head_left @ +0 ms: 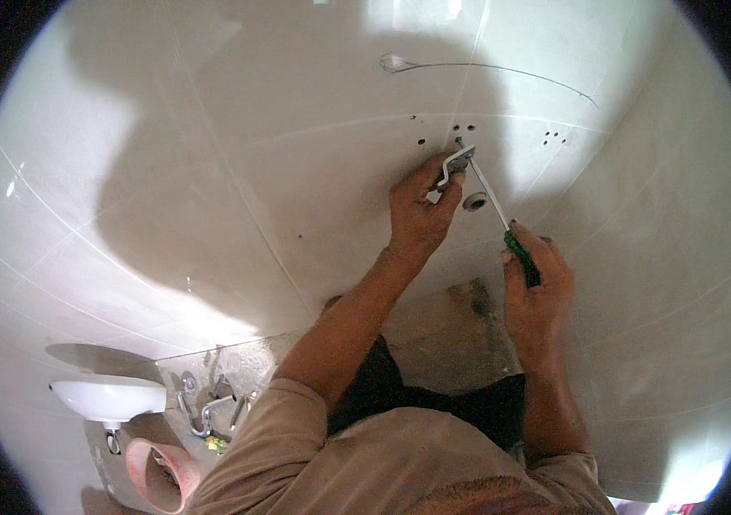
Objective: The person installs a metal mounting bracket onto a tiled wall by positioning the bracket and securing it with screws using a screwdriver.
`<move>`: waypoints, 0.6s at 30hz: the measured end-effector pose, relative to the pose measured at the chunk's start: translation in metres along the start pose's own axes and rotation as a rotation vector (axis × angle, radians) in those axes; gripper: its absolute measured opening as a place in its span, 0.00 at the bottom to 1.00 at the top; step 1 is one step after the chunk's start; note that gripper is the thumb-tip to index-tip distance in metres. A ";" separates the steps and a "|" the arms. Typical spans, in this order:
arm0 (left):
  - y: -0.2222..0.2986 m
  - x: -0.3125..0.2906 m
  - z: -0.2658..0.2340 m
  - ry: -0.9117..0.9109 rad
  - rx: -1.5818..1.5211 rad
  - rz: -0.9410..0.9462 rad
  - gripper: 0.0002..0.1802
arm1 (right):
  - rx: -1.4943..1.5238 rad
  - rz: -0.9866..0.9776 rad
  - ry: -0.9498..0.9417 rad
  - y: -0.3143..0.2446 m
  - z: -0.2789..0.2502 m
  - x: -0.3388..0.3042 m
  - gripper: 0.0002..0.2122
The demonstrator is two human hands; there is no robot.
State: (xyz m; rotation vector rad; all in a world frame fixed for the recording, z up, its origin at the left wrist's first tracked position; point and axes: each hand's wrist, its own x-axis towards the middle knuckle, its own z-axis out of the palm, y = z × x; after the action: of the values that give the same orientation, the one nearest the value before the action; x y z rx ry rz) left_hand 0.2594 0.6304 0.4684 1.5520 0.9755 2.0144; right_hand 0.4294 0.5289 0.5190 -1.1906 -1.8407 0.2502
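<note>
My left hand (421,210) pinches a bent metal bracket (446,172) against the pale tiled wall, below a pair of drilled holes (464,128). A screw (460,142) appears to stick out at the bracket's upper end. In my right hand (543,283) is a screwdriver (521,257) with a green handle, gripped from below and tilted up to the left. Its thin shaft reaches the bracket near my left fingertips. Whether the tip sits in the screw is too small to tell. Just under the bracket, a round pipe outlet (474,202) opens in the wall.
A bent wire (503,67) lies along the wall above. More holes (554,137) show to the right, near the wall corner. At lower left are a white washbasin (112,396), a pinkish bucket (138,468) and chrome pipe fittings (205,421) on the floor.
</note>
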 end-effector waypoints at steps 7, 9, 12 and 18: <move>0.001 0.003 -0.017 -0.069 0.119 -0.009 0.14 | 1.373 0.795 -0.187 -0.023 -0.008 -0.002 0.13; 0.001 0.004 -0.017 -0.102 0.020 -0.074 0.13 | 0.834 0.767 -0.019 -0.034 0.001 -0.005 0.14; 0.012 0.004 -0.017 -0.067 0.096 -0.005 0.12 | 0.074 0.084 0.040 -0.009 0.010 -0.016 0.16; 0.012 0.005 -0.020 -0.069 0.037 -0.037 0.12 | 0.826 0.685 -0.124 -0.020 0.002 -0.011 0.15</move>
State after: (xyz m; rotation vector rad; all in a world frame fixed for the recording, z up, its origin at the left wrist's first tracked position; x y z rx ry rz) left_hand 0.2400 0.6202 0.4776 1.5998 1.0119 1.9151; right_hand 0.4162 0.5100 0.5232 -1.1436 -1.1335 1.3425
